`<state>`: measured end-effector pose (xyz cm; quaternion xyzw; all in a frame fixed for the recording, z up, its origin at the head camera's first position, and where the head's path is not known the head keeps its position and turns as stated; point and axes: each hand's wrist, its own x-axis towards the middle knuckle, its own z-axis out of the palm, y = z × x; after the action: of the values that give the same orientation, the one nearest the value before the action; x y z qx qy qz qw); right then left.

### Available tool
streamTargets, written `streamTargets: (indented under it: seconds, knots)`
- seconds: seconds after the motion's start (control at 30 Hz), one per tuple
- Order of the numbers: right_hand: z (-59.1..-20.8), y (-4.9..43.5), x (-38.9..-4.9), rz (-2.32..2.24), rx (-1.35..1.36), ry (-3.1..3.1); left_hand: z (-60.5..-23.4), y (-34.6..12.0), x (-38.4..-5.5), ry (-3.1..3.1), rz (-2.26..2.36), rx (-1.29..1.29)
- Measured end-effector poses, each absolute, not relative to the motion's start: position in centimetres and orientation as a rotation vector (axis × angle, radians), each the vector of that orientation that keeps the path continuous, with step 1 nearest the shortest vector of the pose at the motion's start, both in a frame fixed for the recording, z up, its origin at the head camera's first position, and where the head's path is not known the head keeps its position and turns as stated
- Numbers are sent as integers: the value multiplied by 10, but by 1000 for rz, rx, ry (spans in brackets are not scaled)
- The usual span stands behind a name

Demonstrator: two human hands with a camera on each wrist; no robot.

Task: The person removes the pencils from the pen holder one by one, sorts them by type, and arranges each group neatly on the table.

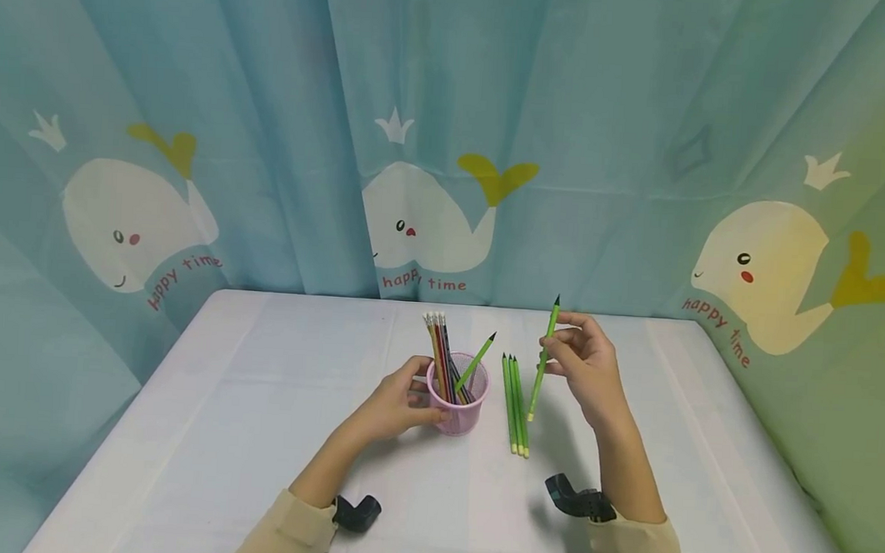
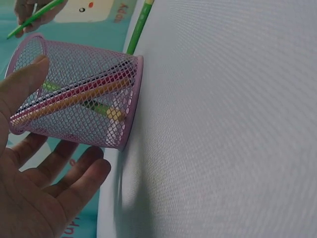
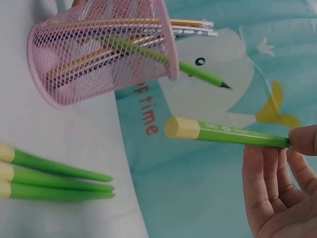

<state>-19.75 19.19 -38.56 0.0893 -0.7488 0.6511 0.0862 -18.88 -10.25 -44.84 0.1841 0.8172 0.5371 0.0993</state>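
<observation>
A pink mesh pencil cup (image 1: 457, 419) stands on the table, holding several pencils with white eraser ends up and one green pencil (image 1: 475, 363) with its dark tip up. My left hand (image 1: 394, 399) holds the cup at its left side, the thumb across the near side and the fingers round the far side. Between thumb and fingers of my right hand (image 1: 586, 363) is a pinched green pencil (image 3: 237, 134), raised above the table, dark tip up and pale yellow end down. Three more green pencils (image 1: 517, 406) lie side by side between the cup and the right hand.
A white cloth covers the table (image 1: 254, 434). Behind its back edge hangs a blue-green curtain (image 1: 609, 110) printed with whales. Each wrist wears a black camera mount, the right one (image 1: 577, 498) close to the tabletop.
</observation>
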Motion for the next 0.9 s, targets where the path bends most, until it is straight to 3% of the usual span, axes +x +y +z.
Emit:
streamTargets:
  seconds: [0.9]
  knots:
    - [-430,211,-219,1883,24,-2451,-447,-102,-188,2420,1574,547]
